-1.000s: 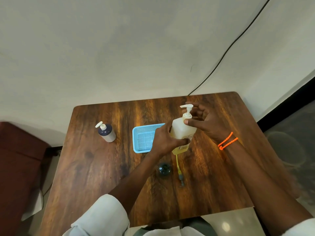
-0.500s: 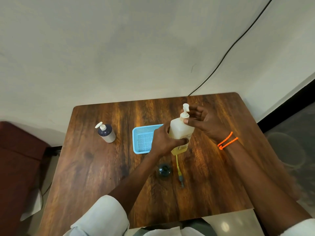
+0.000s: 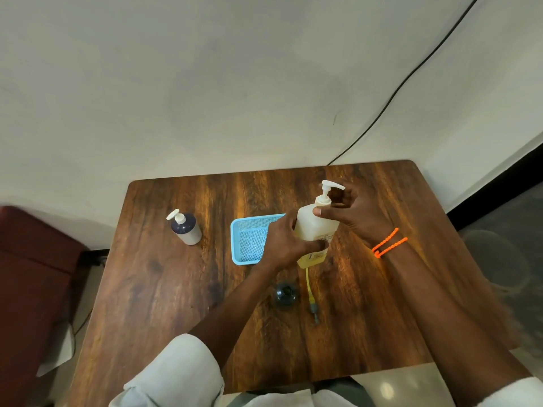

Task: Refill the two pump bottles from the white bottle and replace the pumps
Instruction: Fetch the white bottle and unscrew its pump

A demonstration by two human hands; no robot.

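**White bottle held upright over the bench, both hands on it**

White bottle (image 3: 316,224) stood right of the frame's centre, upright with a slight lean, its base hidden behind the left hand so that contact with the bench (image 3: 182,289) could not be judged. Its lower part looked yellowish, as if liquid sat there; the level could not be read exactly. A white pump (image 3: 327,190) sat in its neck, the spout pointing right.

The left hand (image 3: 286,245) was wrapped closed around the bottle's lower body from the left. The right hand (image 3: 355,215) was curled at the bottle's shoulder and collar, thumb pressed on the front just below the pump, fingers behind it. An orange bead bracelet (image 3: 389,245) ringed the right wrist.

A blue mesh basket (image 3: 244,248) lay just left of the bottle, partly covered by the left hand; the visible part held nothing. A dark-topped pump bottle (image 3: 186,229) stood well apart at centre left, its pump fitted. Below the hands, a dark round bottle (image 3: 285,293) stood open, seen from above; its contents could not be told. Just right of it a loose pump with a yellow tube (image 3: 311,295) lay flat on the wood. A black cable (image 3: 411,74) ran down the wall at upper right.
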